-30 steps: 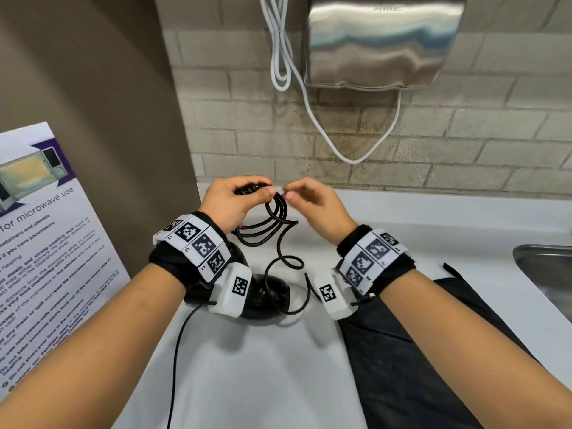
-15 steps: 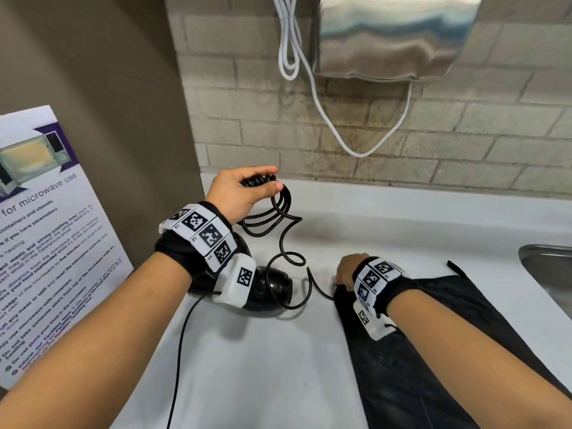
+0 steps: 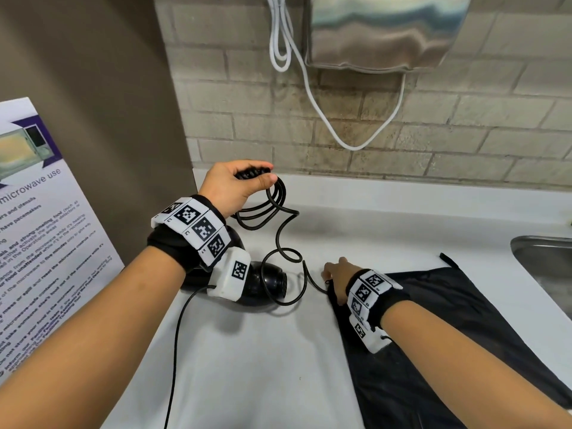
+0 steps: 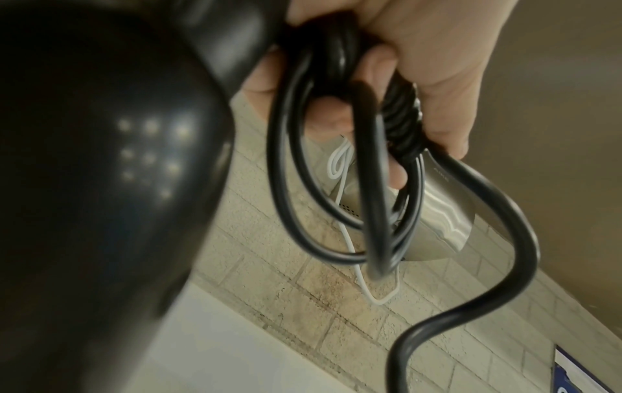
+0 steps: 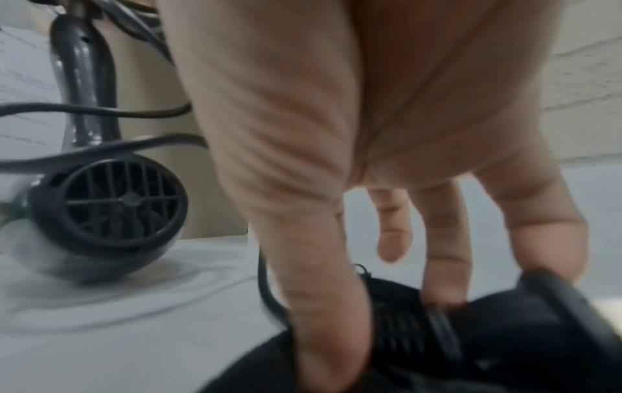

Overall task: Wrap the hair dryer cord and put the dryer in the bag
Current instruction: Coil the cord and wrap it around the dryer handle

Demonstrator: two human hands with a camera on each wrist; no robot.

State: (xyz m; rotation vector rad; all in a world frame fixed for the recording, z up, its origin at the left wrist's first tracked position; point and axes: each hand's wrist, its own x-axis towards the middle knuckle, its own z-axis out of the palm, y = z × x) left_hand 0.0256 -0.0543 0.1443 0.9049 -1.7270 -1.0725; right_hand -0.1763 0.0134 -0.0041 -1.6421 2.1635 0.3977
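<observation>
A black hair dryer lies on the white counter under my left wrist, its rear grille showing in the right wrist view. Above it, my left hand grips several loops of its black cord bunched at the handle; the curled fingers wrap those loops. One loose stretch of cord snakes down to the counter. A flat black bag lies to the right. My right hand is at the bag's near-left top corner, thumb and fingers pinching the bag's edge.
A steel sink is set in at the far right. A microwave poster leans at the left. A wall hand dryer with a white cable hangs above the brick backsplash. A thin black wire trails off the front edge.
My right hand let go of the cord loops, dropped to the bag's top corner and took hold of its edge. The left hand kept the coil raised.
</observation>
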